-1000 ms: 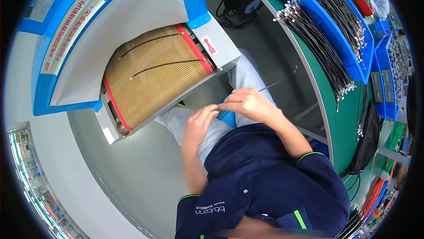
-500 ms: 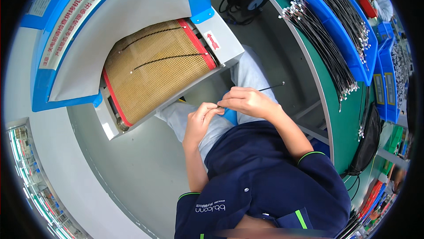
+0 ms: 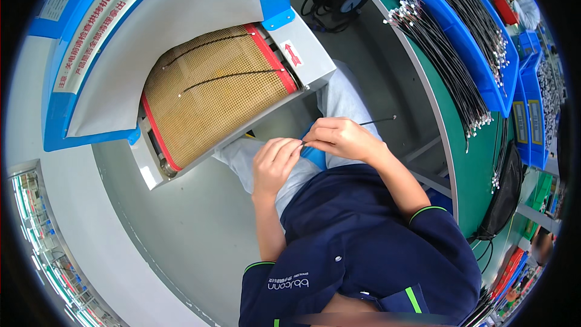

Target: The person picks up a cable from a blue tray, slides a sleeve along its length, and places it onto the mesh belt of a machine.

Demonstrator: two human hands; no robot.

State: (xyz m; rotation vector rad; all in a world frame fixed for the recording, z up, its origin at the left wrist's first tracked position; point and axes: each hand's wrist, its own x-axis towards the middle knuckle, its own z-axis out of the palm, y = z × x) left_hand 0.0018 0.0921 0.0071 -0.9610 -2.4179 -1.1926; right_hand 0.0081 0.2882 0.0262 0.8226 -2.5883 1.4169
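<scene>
A thin black cable (image 3: 378, 121) with a small pale connector at its end sticks out to the right of my right hand (image 3: 340, 137). That hand is closed round the cable above my lap. My left hand (image 3: 276, 165) pinches the cable's other end, and the fingertips of both hands nearly meet there. What exactly sits between the left fingertips is mostly hidden. Ahead and to the left, two dark cables (image 3: 233, 75) with small end connectors lie apart on the tan mesh conveyor belt (image 3: 218, 112), which has red edges.
A blue and grey machine hood (image 3: 175, 36) arches over the belt. To the right, a green table (image 3: 463, 173) carries a bundle of black cables (image 3: 439, 64) and a blue bin (image 3: 505, 94) with more cables. A coiled black cord (image 3: 333, 0) lies beyond my knees.
The left fingers have straightened somewhat and shifted slightly along the cable. The cable's free end has moved a little to the right and down. The two cables on the belt look almost unmoved.
</scene>
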